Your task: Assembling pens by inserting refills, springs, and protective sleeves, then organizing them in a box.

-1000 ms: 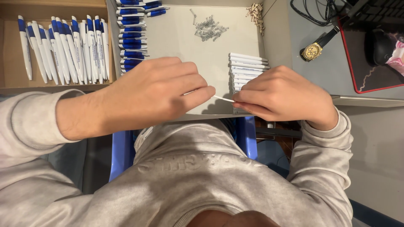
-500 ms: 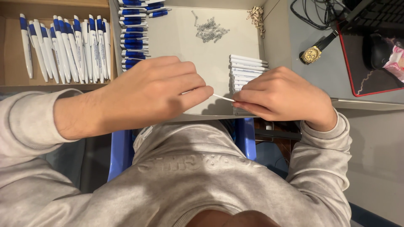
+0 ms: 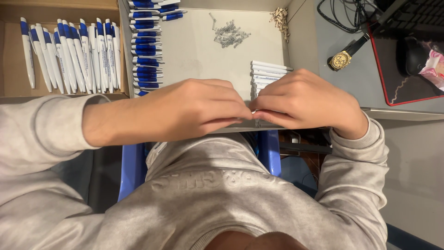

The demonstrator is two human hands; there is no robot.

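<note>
I see the shallow grey tray (image 3: 194, 60) with its rows of blue-and-white pens (image 3: 69, 55). My left hand (image 3: 185, 111) and right hand (image 3: 305, 102) have closed together, fingertips now pinching a small white pen part (image 3: 254, 111) between them; the thin refill that showed earlier is hidden.

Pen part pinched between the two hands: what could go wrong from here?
The small white pen part sits between the fingertips of the left hand and right hand at the tray's near edge; a slip could drop it into the lap. The right hand's wrist could also nudge the stacked white pen barrels.
</note>
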